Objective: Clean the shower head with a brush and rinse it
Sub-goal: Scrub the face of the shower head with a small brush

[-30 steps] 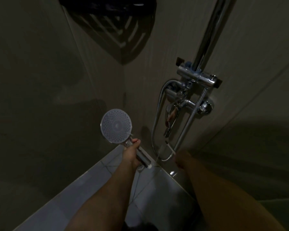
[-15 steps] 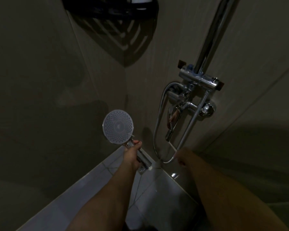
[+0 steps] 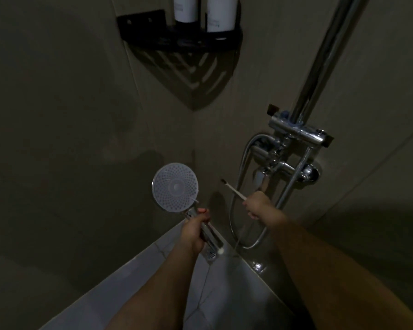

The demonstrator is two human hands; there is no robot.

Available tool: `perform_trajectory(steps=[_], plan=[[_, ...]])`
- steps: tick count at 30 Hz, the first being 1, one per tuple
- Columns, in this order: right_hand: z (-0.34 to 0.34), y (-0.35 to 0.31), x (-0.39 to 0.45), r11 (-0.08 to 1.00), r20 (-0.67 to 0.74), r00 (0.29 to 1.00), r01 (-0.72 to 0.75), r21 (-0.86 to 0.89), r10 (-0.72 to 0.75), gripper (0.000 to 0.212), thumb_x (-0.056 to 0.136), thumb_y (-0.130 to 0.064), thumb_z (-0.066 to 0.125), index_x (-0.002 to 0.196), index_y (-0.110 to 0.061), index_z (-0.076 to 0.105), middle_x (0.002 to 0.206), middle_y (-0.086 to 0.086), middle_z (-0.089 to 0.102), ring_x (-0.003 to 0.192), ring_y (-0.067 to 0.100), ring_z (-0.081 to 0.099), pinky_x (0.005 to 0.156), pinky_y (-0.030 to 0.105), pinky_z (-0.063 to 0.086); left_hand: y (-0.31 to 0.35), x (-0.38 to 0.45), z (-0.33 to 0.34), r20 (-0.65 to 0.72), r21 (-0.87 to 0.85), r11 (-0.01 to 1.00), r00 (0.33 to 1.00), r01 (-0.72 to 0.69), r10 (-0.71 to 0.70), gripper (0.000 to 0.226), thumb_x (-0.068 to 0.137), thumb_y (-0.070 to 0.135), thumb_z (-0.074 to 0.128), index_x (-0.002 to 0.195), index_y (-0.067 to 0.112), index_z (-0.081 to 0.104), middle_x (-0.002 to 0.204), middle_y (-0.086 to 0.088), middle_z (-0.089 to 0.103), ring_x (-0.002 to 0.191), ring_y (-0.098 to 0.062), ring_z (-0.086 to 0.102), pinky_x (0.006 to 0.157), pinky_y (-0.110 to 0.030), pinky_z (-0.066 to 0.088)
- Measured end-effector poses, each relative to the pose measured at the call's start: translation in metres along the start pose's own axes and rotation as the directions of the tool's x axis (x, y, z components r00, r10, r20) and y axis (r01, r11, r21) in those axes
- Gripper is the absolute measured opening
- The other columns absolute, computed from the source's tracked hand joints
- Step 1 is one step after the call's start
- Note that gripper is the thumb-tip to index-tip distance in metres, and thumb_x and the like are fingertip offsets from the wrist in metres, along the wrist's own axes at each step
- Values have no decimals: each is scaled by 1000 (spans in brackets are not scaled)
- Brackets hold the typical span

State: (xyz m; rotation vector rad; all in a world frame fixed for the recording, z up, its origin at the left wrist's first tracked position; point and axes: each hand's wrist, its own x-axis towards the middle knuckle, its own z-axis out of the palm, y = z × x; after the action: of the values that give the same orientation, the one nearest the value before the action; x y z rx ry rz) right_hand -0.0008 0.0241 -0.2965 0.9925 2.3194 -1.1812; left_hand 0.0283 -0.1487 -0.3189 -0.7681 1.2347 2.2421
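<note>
1. In a dim shower corner where two plain beige walls meet, the scene is lit weakly and much of it lies in shadow
2. Low in the view, a pale tiled floor runs to the foot of the walls, with a small grated drain near the corner
3. The left hand has its fingers curled round the chrome handle of the shower head, gripping it firmly; the round face with its many small nozzles is turned toward the camera and stands up above the fist, in front of the left wall
4. The right hand is closed on the near end of a thin, light-handled brush, whose dark bristled tip points up and left toward the shower head but stays apart from it
5. Just right of the brush, a chrome mixer valve is fixed to the right wall, with a bright riser pipe climbing out of the top of the view
6. A metal hose loops down from the valve and curves back up behind the right hand
7. High in the far corner, a black corner shelf carries two white bottles side by side and throws a slatted shadow on the wall below
8. Both forearms reach in from the near bottom edge
</note>
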Motion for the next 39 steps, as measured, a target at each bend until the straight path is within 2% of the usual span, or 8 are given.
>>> perform_trajectory(steps=[5,10,17,21,27,32,36,39], plan=[[-6,-25,-24,953,170,983,15,304,-70,24,97,0,37,75,-2,48,72,10,57,34,13,57,32,14,38,21,-6,0,77,13,1000,997,4,-5,27,87,-6,51,73,17,49,60,3,67,60,-11,62,54,-26,49],[-31,-79,-57,823,-37,906,399,404,-421,29,90,4,49,72,-16,40,61,6,55,26,0,43,31,13,33,50,-15,25,118,109,990,990,-91,78,33,85,-13,39,73,17,46,50,6,65,43,-4,60,53,-23,40],[-76,-158,-137,634,9,639,765,-115,-769,36,94,-16,45,59,-19,51,58,0,47,53,12,44,57,26,35,106,-39,67,177,226,948,966,-225,187,31,79,-15,32,70,12,44,39,3,56,30,-5,45,35,-12,34],[-74,-176,-159,486,102,573,765,-422,-813,22,93,-19,47,84,-10,65,80,6,57,75,20,53,67,28,39,121,-50,78,204,252,927,952,-278,230,29,78,-14,33,71,10,47,38,3,55,28,-5,39,35,-11,33],[-102,-176,-152,746,-519,603,657,-108,-606,24,95,-11,43,102,2,62,102,22,65,81,28,56,63,23,31,134,-62,79,201,275,899,935,-341,293,28,75,-17,35,66,8,47,37,0,52,27,-7,35,35,-10,29],[-66,-180,-179,484,-4,539,753,-447,-843,20,96,-22,44,87,-15,61,84,9,62,80,24,61,67,31,44,141,-64,79,199,285,890,930,-356,308,27,76,-16,36,67,7,47,36,1,51,26,-7,34,34,-11,29],[-83,-189,-167,777,-372,693,612,-147,-617,27,96,-12,41,109,0,62,106,20,65,100,32,61,68,30,42,139,-67,78,214,319,879,930,-356,299,28,75,-17,34,65,7,45,35,1,49,25,-7,33,34,-10,28],[-95,-186,-175,711,-390,622,688,-141,-679,26,97,-12,41,96,0,64,89,16,61,77,23,55,59,24,34,142,-67,76,212,300,884,929,-358,304,28,73,-18,34,64,6,45,36,-1,48,25,-8,33,33,-11,29]])
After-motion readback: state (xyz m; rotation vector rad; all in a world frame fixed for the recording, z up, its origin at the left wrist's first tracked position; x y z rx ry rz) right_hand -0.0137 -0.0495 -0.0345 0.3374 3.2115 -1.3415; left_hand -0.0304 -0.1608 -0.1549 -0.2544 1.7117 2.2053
